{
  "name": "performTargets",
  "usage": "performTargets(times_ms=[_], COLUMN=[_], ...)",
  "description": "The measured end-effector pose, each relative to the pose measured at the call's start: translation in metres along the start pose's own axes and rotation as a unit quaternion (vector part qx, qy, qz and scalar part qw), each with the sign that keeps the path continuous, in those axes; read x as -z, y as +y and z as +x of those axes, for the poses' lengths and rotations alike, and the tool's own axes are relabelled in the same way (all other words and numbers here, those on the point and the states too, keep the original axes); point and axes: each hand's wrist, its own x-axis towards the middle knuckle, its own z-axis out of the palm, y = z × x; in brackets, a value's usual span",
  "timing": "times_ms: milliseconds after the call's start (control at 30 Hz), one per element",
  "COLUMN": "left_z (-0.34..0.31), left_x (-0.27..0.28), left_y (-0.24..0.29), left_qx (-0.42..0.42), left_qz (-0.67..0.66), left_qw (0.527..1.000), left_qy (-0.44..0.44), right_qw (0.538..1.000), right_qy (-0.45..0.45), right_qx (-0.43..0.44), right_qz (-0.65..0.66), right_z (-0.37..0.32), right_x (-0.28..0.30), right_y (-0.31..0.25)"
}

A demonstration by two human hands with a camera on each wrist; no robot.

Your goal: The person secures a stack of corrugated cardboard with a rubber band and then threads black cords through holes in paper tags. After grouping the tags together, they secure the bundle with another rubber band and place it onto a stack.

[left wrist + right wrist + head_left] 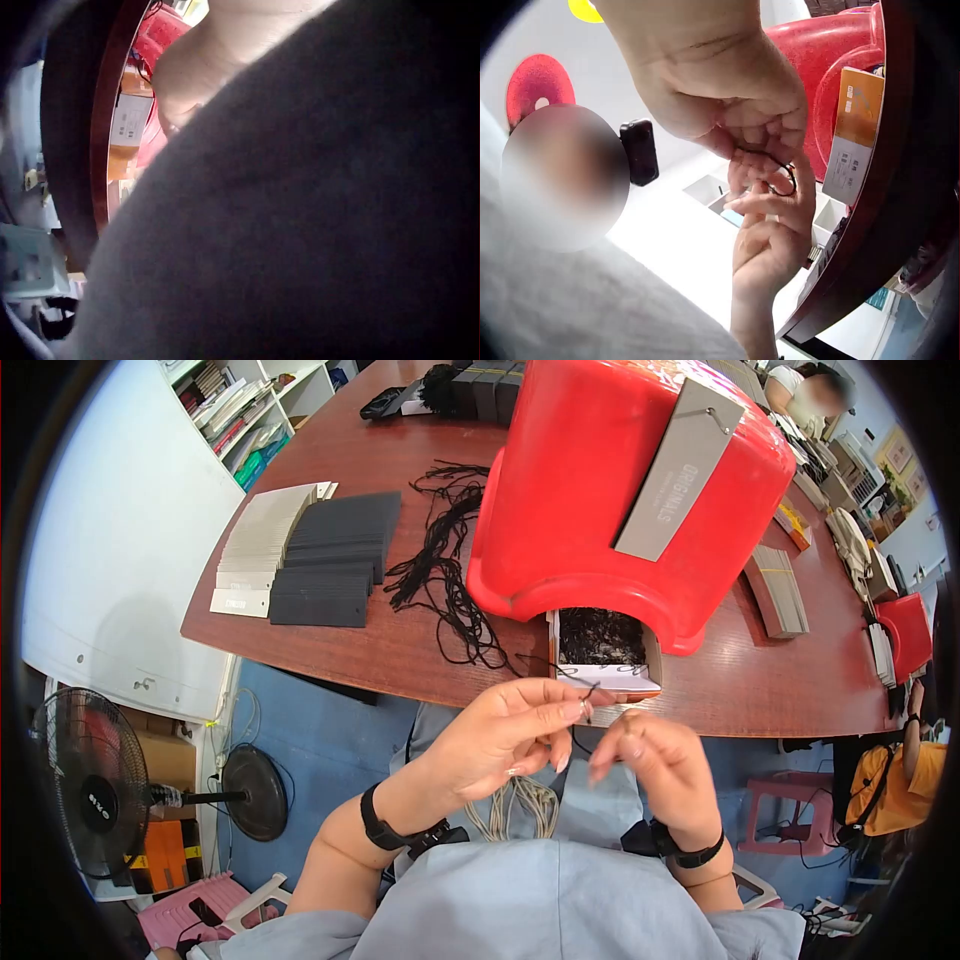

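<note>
A thin black cord runs between my two hands in front of the table edge. My left hand pinches it between thumb and forefinger. Close by on the right, my right hand has its fingers curled in, and the right wrist view shows the cord curving from its fingertips to the left hand. Just beyond the hands, a small open box holds a tangle of black cords. Grey cloth fills most of the left wrist view, hiding the left hand's fingertips.
An upturned red stool bears a grey tag lettered ORIGINALS. Leftward on the table lie long black cords, black tags and light grey tags. A banded tag stack lies at right. A fan stands at left.
</note>
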Motion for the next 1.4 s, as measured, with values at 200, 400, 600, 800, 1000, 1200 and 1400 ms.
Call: performTargets(times_ms=[200, 400, 600, 800, 1000, 1200, 1400], left_z=[0.007, 0.007, 0.000, 0.002, 0.004, 0.006, 0.007], left_x=[0.000, -0.011, -0.027, -0.033, -0.028, -0.033, -0.032], left_y=[0.020, 0.026, 0.019, 0.013, 0.011, 0.015, 0.009], left_qx=[-0.091, -0.196, -0.158, -0.123, -0.171, -0.144, -0.146], left_qz=[-0.091, 0.032, 0.187, 0.243, 0.275, 0.302, 0.239], left_qw=[0.992, 0.980, 0.960, 0.949, 0.928, 0.925, 0.950], left_qy=[-0.006, 0.005, -0.132, -0.159, -0.184, -0.181, -0.136], right_qw=[0.895, 0.862, 0.963, 0.972, 0.863, 0.975, 0.957], right_qy=[-0.014, -0.007, 0.211, 0.205, 0.441, 0.144, 0.193], right_qx=[0.253, 0.291, 0.075, 0.085, 0.238, 0.123, 0.168], right_qz=[-0.366, -0.416, -0.151, 0.072, -0.060, 0.117, 0.136], right_z=[0.004, 0.001, -0.007, 0.016, 0.020, 0.010, 0.011], right_x=[-0.013, -0.012, 0.022, 0.013, 0.016, 0.013, 0.012], right_y=[0.004, 0.004, -0.012, -0.022, -0.005, -0.015, -0.014])
